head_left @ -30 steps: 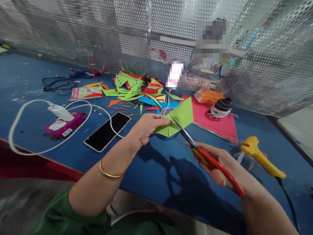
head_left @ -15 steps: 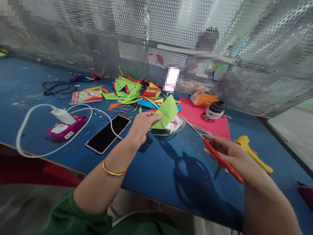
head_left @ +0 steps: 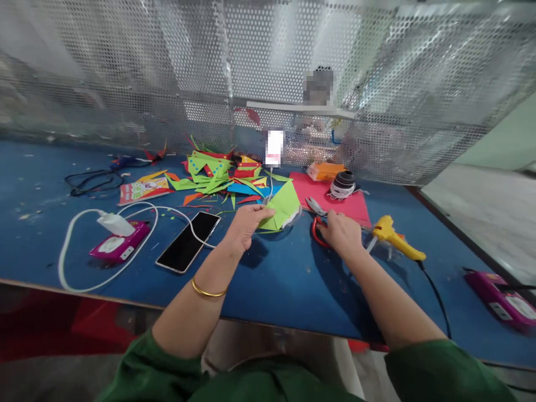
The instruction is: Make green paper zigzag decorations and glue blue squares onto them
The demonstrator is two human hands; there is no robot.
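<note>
Between the thumb and fingers of my left hand (head_left: pixel 248 226) is a folded piece of green paper (head_left: pixel 285 202), raised over the blue table. My right hand (head_left: pixel 341 231) is closed on red-handled scissors (head_left: pixel 317 207), low at the near edge of a red sheet (head_left: pixel 352 207). The scissors' blades point up and to the left, toward the green paper but apart from it. Part of a white piece with a clear rim shows behind the green paper's right edge. Cut paper pieces (head_left: pixel 209 167) in green, red and blue lie heaped behind my left hand.
A black phone (head_left: pixel 188 243) and a purple power strip (head_left: pixel 121 243) with a white cable lie left. To the right are a yellow glue gun (head_left: pixel 393 237) and another purple strip (head_left: pixel 502 298). A black spool (head_left: pixel 343 184) stands before the perforated metal screen (head_left: pixel 188 72).
My right hand has moved left and lowered the scissors toward the table, turning them. My left hand still holds the green paper. The camera view has shifted, showing more on the right.
</note>
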